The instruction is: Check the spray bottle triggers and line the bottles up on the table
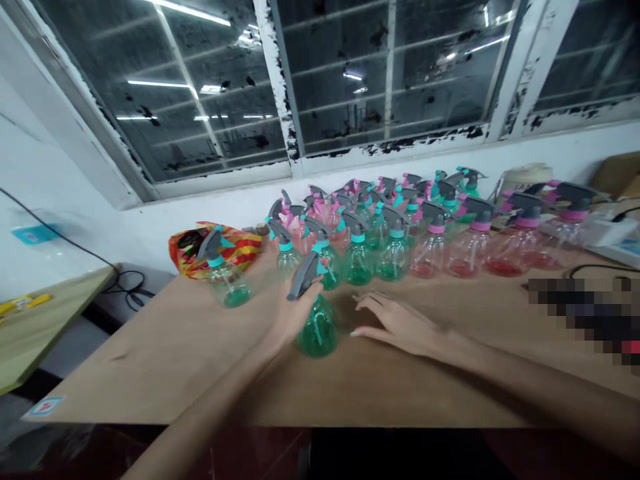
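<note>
Near the middle of the table, my left hand (293,317) is closed around the neck of a clear spray bottle (319,332) with green liquid and a grey and teal trigger head. This bottle leans slightly, and its base is at or just above the tabletop. My right hand (400,323) is to its right, palm down with fingers apart, holding nothing. Behind both hands, teal-collared bottles with green liquid (359,263) stand beside pink-collared bottles with red liquid (467,257). Another green spray bottle (230,283) stands apart at the left.
A red and yellow plastic bag (240,247) lies at the table's back left. More spray bottles crowd the back beneath the window (390,73). A white power strip (613,237) with cables is at the far right. The brown tabletop (165,360) ends at a front edge close to me.
</note>
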Action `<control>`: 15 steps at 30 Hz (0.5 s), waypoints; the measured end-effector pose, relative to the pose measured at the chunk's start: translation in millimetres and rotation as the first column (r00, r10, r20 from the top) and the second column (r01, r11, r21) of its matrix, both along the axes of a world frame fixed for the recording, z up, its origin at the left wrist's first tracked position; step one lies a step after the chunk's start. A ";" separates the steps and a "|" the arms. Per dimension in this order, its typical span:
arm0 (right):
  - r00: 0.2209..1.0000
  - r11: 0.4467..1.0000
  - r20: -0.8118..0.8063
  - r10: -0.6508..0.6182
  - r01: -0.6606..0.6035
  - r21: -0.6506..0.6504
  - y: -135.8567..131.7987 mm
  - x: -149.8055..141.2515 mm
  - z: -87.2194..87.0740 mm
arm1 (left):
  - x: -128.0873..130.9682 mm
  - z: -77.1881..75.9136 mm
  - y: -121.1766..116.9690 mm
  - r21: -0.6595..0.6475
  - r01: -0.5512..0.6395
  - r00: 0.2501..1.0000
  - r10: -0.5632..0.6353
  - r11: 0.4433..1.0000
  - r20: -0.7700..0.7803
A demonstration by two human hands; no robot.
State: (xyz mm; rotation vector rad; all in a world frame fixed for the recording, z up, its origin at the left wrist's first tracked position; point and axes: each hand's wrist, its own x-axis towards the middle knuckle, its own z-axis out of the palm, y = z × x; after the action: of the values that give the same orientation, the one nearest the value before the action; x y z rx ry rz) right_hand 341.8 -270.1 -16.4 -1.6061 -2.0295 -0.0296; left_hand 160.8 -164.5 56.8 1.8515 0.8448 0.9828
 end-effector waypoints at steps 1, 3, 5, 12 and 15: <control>1.000 0.999 -0.020 -0.010 0.009 -0.039 0.9 13.5 -6.2 | 4.2 -0.3 1.6 -0.008 0.009 1.000 -0.009 1.000 -0.001; 0.999 0.997 -0.025 -0.034 0.032 -0.065 2.2 35.1 -16.6 | 13.0 -1.8 5.4 -0.021 0.038 0.999 -0.038 0.999 -0.001; 0.999 0.996 -0.023 -0.046 0.044 -0.075 2.5 48.5 -23.6 | 21.8 -3.9 9.6 -0.028 0.105 0.994 -0.105 0.994 0.007; 0.999 0.993 -0.041 -0.007 0.002 -0.115 2.4 54.9 -29.1 | 41.9 -8.5 16.0 -0.005 0.349 0.936 -0.348 0.937 0.051; 1.000 0.994 -0.025 -0.006 0.003 -0.107 3.3 54.2 -30.1 | 45.1 -6.2 14.1 -0.005 0.339 0.940 -0.339 0.941 0.029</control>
State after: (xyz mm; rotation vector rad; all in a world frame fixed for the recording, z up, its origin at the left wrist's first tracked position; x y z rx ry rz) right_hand 396.0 -266.8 -46.5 -1.6678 -2.0388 0.0992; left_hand 206.0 -150.4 50.5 1.8905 0.4885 0.7808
